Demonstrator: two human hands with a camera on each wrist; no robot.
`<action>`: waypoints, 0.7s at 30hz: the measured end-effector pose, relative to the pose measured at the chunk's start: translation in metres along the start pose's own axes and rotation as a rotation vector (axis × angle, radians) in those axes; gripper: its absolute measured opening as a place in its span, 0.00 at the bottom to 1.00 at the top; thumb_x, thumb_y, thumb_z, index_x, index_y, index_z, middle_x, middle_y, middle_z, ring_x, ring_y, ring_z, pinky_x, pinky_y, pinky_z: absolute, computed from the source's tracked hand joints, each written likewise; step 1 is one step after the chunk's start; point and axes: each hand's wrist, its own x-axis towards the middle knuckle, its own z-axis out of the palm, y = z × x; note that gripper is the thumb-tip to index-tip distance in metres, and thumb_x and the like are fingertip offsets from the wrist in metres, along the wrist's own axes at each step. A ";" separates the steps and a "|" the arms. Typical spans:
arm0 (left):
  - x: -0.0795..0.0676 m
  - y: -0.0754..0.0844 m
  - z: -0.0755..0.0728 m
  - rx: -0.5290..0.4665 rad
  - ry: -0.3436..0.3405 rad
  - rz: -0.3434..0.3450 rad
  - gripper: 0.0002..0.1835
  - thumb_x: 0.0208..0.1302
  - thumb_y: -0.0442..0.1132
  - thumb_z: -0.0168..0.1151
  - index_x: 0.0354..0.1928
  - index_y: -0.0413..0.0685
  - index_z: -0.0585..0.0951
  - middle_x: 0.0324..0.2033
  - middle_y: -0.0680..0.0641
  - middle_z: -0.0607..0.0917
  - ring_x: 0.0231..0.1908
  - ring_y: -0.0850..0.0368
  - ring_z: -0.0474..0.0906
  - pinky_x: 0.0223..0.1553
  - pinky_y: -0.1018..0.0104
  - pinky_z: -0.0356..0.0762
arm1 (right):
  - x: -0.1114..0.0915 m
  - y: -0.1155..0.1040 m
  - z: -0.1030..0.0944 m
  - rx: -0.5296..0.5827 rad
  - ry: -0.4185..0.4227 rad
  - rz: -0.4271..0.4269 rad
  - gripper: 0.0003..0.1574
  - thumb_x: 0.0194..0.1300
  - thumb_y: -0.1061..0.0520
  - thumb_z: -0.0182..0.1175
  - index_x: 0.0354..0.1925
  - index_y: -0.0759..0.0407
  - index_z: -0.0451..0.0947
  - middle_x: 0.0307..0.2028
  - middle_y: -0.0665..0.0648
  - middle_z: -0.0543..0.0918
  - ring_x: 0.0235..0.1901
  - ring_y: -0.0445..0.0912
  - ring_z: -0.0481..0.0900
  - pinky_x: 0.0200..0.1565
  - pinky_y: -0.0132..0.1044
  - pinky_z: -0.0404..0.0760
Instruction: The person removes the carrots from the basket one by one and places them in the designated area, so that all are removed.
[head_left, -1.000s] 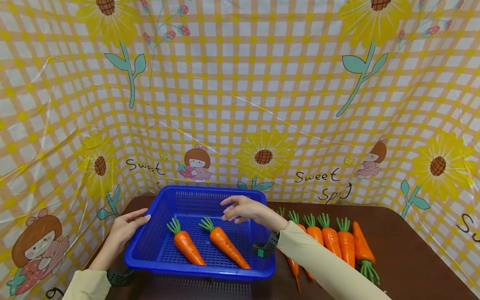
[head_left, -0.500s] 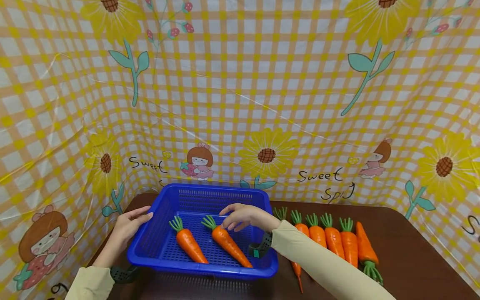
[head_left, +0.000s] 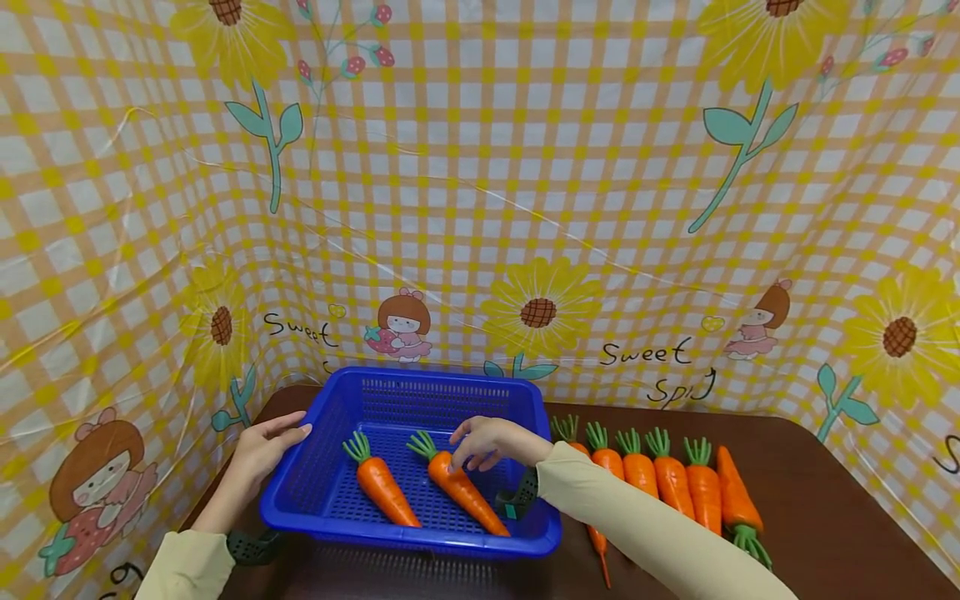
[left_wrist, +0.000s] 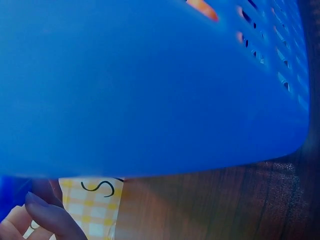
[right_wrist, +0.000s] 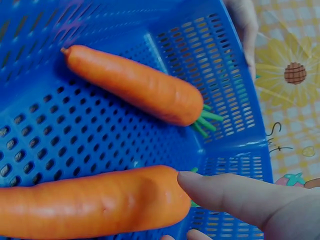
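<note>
Head view: I see the left hand [head_left: 258, 454] at the basket's [head_left: 405, 540] rim; the right hand [head_left: 491, 442], fingers loosely parted, over one carrot [head_left: 467, 498] inside. Left wrist view: grip cannot be told. Right wrist view: thumb [right_wrist: 230, 194] at the crown; likely light, stiff, slick; pinch there.

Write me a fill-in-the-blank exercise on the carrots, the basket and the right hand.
The plastic basket is ___ in colour.
Inside it lie ___ carrots.
In the head view, the right hand is nearer the carrot on that pair's ___ side.
Of the carrots on the table, only the ___ one in that view has its green leaves at its near end.
Missing words: blue; two; right; rightmost.
</note>
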 end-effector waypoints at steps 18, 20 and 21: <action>-0.001 0.000 0.000 -0.013 -0.010 0.003 0.33 0.65 0.51 0.61 0.66 0.39 0.70 0.61 0.32 0.74 0.35 0.62 0.79 0.35 0.69 0.78 | 0.003 0.005 0.006 0.031 -0.010 0.009 0.26 0.49 0.60 0.72 0.47 0.60 0.74 0.46 0.56 0.78 0.42 0.52 0.81 0.49 0.48 0.80; -0.001 0.000 0.000 -0.012 -0.011 0.000 0.33 0.65 0.51 0.61 0.66 0.39 0.70 0.61 0.32 0.73 0.36 0.62 0.79 0.35 0.69 0.78 | 0.004 0.004 0.009 0.027 -0.008 0.019 0.25 0.50 0.61 0.72 0.47 0.60 0.75 0.46 0.56 0.78 0.42 0.53 0.81 0.50 0.48 0.80; -0.001 0.000 0.000 -0.014 -0.013 -0.001 0.33 0.65 0.52 0.61 0.66 0.39 0.70 0.61 0.32 0.73 0.35 0.62 0.79 0.35 0.69 0.78 | 0.005 0.003 0.010 0.026 -0.005 0.027 0.25 0.50 0.61 0.71 0.47 0.60 0.75 0.46 0.57 0.78 0.42 0.53 0.81 0.50 0.48 0.80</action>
